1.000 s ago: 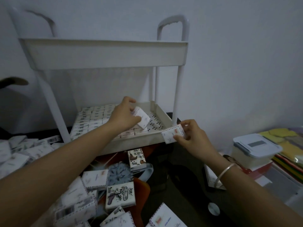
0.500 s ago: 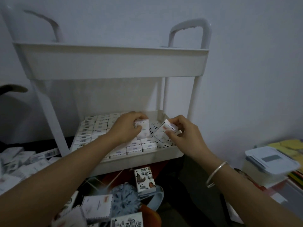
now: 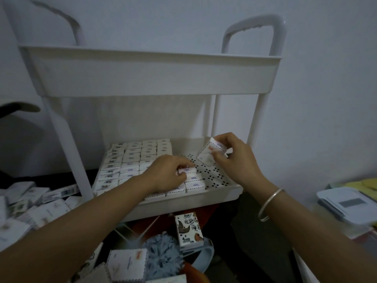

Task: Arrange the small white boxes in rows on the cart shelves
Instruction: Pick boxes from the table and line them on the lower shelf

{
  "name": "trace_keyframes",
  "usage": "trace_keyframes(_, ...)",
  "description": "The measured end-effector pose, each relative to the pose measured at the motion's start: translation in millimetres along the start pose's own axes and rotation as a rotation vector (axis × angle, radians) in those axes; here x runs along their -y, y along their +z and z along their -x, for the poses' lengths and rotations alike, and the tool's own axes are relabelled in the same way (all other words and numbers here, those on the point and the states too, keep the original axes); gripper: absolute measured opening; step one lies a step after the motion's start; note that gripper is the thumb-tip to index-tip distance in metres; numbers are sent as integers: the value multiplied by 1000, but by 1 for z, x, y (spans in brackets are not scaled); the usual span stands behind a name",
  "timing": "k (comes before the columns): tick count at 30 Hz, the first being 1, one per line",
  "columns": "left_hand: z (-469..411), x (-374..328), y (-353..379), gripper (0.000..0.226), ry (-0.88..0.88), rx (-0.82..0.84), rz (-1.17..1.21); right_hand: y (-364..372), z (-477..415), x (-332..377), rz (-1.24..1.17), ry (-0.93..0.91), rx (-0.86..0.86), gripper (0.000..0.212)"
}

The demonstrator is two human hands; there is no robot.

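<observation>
One white cart (image 3: 263, 119) stands against the wall with two loop handles (image 3: 253, 27) and two shelves in view. The top shelf (image 3: 155, 76) shows only its front wall; what lies in it cannot be seen. The lower shelf (image 3: 183, 203) has a perforated floor, bare along its right edge. Packed boxes (image 3: 130, 158) fill its left and middle in tight rows, four across at the back edge. The full count cannot be told, because the left forearm covers the front rows. A loose pile (image 3: 30, 205) of more white boxes lies left of the cart, too jumbled to count. One lidded tub (image 3: 346, 205) sits off to the right. The left hand (image 3: 167, 174) rests on the right end of the packed block, fingers curled around one end box (image 3: 186, 170). The right hand (image 3: 236, 158) pinches one tilted box (image 3: 210, 154) between thumb and fingers, above the bare floor near the back right corner. One printed box (image 3: 188, 231) stands upright below the shelf's front edge. One silver bangle (image 3: 269, 203) circles the right wrist.
</observation>
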State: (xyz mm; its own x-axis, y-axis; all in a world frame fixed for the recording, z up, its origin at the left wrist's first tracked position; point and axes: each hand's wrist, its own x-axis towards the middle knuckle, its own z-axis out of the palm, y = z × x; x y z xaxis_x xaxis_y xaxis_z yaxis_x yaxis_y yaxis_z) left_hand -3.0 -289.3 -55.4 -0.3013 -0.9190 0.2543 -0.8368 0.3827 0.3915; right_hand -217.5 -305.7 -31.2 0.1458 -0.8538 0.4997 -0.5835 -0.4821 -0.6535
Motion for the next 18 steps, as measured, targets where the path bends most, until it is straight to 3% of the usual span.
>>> trace_keyframes(3, 4, -1, -1, 34, 17, -10, -58, 6, -10, 3, 141, -10, -4, 29)
trace_keyframes(8, 11, 1, -7, 45, 66, -19, -146, 28, -25, 9, -14, 88, 84, 30)
trace_keyframes(12, 18, 3, -9, 51, 85, -29, -154, 44, -32, 7, -24, 84, 232, 20)
trace_keyframes(18, 29, 6, -20, 37, 14, -100, -113, 62, -32, 8, 109, 20, 504, 35)
